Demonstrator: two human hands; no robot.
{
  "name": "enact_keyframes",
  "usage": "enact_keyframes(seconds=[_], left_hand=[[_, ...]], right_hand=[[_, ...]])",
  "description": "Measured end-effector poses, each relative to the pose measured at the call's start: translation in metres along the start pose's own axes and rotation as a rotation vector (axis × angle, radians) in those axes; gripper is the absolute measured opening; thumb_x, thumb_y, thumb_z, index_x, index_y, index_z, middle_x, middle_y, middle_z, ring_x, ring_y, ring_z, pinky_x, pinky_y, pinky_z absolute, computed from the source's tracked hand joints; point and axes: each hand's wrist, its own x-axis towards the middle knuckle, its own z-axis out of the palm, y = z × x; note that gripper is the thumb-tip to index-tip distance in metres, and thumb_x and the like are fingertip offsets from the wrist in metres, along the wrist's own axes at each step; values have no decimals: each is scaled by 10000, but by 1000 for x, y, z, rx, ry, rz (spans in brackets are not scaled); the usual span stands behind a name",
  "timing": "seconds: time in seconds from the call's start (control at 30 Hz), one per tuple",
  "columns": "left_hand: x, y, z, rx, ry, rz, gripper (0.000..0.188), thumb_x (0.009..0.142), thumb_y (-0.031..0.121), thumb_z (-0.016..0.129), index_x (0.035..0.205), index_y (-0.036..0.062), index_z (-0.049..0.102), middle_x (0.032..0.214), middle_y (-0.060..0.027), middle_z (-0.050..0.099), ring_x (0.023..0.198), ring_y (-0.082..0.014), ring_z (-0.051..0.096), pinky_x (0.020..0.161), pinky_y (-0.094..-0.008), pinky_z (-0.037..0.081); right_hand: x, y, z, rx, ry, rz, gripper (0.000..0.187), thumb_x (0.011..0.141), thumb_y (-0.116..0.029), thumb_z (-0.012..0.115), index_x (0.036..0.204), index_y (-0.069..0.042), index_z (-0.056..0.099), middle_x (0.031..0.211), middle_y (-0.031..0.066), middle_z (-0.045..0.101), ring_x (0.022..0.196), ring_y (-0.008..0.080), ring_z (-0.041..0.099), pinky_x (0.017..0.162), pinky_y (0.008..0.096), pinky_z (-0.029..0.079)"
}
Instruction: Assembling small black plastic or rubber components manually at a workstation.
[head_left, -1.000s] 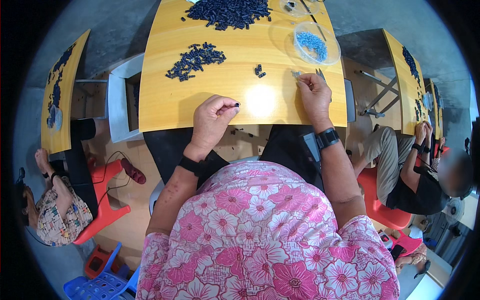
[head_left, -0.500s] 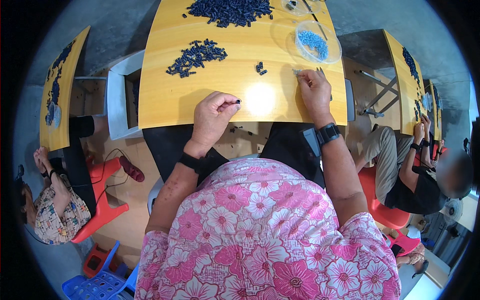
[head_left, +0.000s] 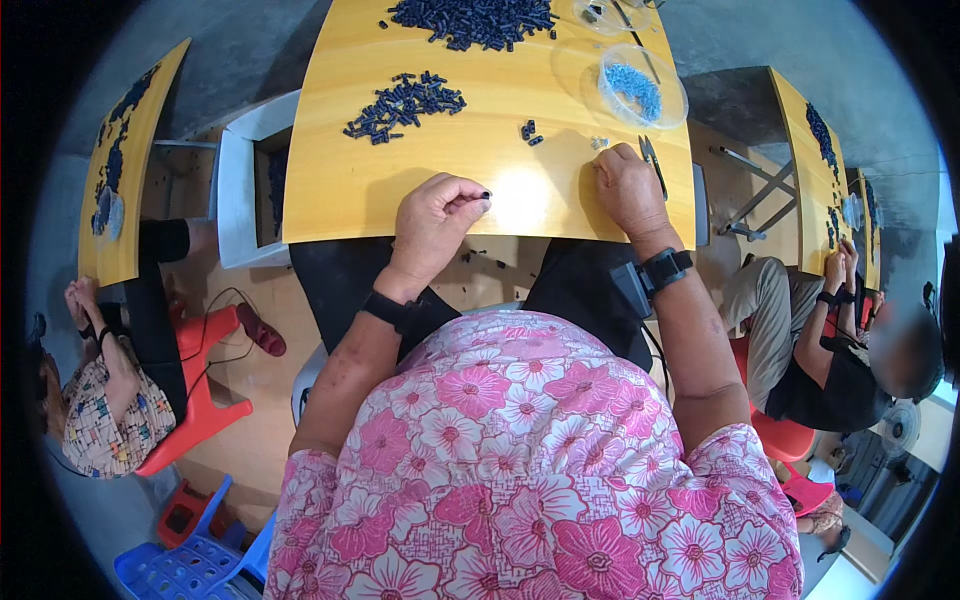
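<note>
Over the near part of the yellow table, my left hand [head_left: 434, 222] is closed in a pinch around a small black cylindrical part [head_left: 486, 195], whose end shows at the fingertips. My right hand [head_left: 632, 192] is closed too, its thumb and fingers together just in front of a few small clear pieces [head_left: 600, 143]. Whatever it holds, if anything, is too small or hidden to name. Beside its fingers lie dark snips [head_left: 652, 165]. Several black parts [head_left: 531, 133] rest between the hands, and a small heap of black parts [head_left: 405, 106] lies beyond my left hand.
A clear round tub [head_left: 682, 105] of blue pieces stands at the table's right. A large black heap [head_left: 475, 20] lies at the far side, near another clear container [head_left: 590, 14]. A pale box [head_left: 240, 215] sits left of the table. Other people work at tables on both sides.
My right hand has drawn back a little from the clear pieces, and the snips beside it show more fully. My left hand keeps its pinch on the black part. The whole view has shifted slightly.
</note>
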Motion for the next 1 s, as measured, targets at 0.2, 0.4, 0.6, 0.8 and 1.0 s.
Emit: enact_keyframes(seconds=[0.2,0.4,0.6,0.8,1.0], left_hand=[[-1,-1,-1,-25,-21,-14,81,832,29,699,904,1,674,831,-10,632,740,-71,568,686,-214,475],[0,-4,-1,-17,-23,-12,84,834,41,701,904,2,675,832,-14,638,735,-74,575,687,-219,478],[0,-2,-1,-8,-15,-31,80,833,43,702,904,8,685,836,-20,642,754,-81,596,694,-222,487],[0,-5,0,-16,18,19,110,806,99,725,876,21,692,793,-51,638,677,-122,606,642,-255,501],[0,2,0,27,29,-2,102,792,94,736,862,29,700,776,-47,646,660,-121,610,635,-253,503]], right_hand=[[1,-10,-14,-18,4,-150,60,784,-115,609,792,-59,590,779,122,607,685,310,649,632,408,552],[0,-7,-7,163,-7,21,125,750,16,537,812,-43,627,821,149,621,725,365,615,650,424,521],[-4,-18,-5,545,14,181,164,853,-73,617,972,24,674,819,97,654,744,184,661,670,285,526],[-3,-39,-10,1363,-146,553,159,894,-16,581,1024,9,668,928,87,707,795,155,668,730,260,537],[3,-61,-12,1586,-192,645,165,941,-33,567,1076,19,646,816,60,652,675,121,615,694,262,539]])
